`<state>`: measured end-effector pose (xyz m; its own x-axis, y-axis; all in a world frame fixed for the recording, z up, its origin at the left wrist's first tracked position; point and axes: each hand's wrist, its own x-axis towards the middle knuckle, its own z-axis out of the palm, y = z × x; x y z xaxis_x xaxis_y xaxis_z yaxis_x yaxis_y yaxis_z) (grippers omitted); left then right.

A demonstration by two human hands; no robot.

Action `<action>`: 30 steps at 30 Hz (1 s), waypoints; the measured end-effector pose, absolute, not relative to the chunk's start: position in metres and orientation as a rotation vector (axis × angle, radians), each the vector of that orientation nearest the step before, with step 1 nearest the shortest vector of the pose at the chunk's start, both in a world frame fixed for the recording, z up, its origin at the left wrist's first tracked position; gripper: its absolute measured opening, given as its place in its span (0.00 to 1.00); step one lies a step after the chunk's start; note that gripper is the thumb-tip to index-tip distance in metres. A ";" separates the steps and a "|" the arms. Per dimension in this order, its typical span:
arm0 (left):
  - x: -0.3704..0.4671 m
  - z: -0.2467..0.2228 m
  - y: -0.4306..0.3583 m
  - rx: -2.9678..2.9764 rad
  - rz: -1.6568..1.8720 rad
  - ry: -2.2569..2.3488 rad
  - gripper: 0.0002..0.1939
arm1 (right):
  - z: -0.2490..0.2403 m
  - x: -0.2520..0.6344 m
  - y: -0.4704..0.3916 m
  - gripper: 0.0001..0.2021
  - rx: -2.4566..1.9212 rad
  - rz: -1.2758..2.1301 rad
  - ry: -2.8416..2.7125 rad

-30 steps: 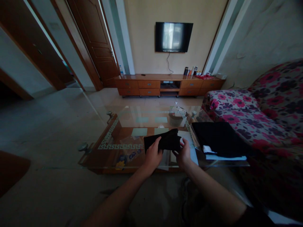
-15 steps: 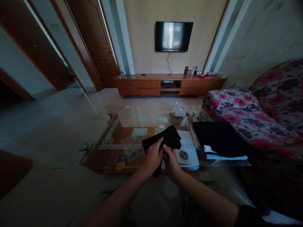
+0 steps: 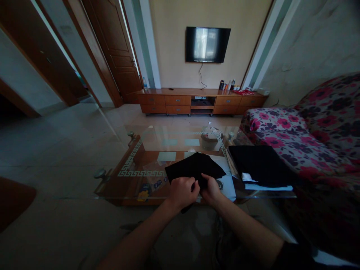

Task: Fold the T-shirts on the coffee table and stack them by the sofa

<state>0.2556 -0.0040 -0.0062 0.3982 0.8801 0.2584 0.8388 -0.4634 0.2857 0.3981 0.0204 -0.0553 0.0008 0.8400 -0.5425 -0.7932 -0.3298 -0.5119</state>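
Note:
A piece of black cloth (image 3: 194,167) is held up over the near part of the glass table, spread wide with a narrow end hanging below my hands. My left hand (image 3: 181,193) is closed on its lower edge, fingers curled in a fist. Close beside it, my right hand (image 3: 210,189) grips the cloth with the thumb on top and the fingers underneath. The cloth's exact kind does not show. To the right, a folded black garment (image 3: 258,163) with a white tag lies on the table, apart from both hands.
The glass table (image 3: 107,193) has a patterned border and a lower shelf with a yellow-and-blue packet (image 3: 143,193). A bin (image 3: 209,141) shows beyond. On the right stands a flowered sofa (image 3: 284,131); a low TV cabinet (image 3: 177,100) lines the far wall.
The black cloth has opened out wider and flatter. My left hand has turned into a fist and moved slightly down; my right hand has shifted a little right, along the cloth.

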 end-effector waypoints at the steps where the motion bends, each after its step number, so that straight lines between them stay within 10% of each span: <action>1: 0.254 -0.007 -0.003 2.553 0.618 1.575 0.19 | -0.053 0.400 0.022 0.07 -0.932 1.680 -0.052; 18: 0.242 -0.008 0.000 2.675 0.431 1.554 0.22 | 0.093 0.592 0.084 0.15 -0.607 1.228 -0.336; 30: 0.253 -0.009 -0.006 2.672 0.279 1.435 0.22 | -0.038 0.700 0.027 0.20 -1.237 0.899 -0.382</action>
